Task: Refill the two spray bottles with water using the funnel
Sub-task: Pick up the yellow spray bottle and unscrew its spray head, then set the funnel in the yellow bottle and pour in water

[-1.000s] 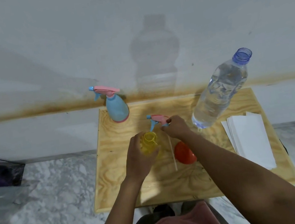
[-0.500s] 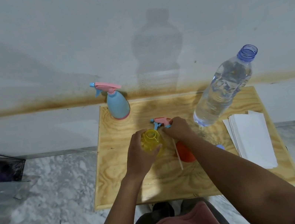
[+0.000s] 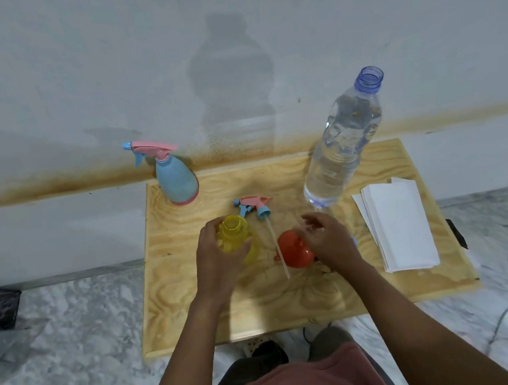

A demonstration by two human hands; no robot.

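A low plywood table [image 3: 310, 297] stands against a pale wall, on a marble-patterned floor. At its back right corner rises a clear plastic water bottle [image 3: 343, 143], uncapped and nearly full. On the right side lies a stack of white paper napkins [image 3: 399, 225]. At the back left corner stands a blue spray bottle [image 3: 176, 180] with its pink trigger head screwed on, well apart from the hands.

The left hand [image 3: 220, 261] is wrapped around a yellow spray bottle [image 3: 237, 239] near the middle of the table, fingers curled against its side; the bottle is upright, its neck open with no head on it. The right hand [image 3: 329, 240] hovers just beside an orange funnel [image 3: 294, 249], which lies on the wood; the fingers are loosely curled and parted, holding nothing, and whether they touch the funnel cannot be told. Between the yellow bottle and the funnel lies the removed pink and blue trigger head [image 3: 255, 207], its thin dip tube [image 3: 278, 248] stretching toward the person and passing the funnel's left edge.
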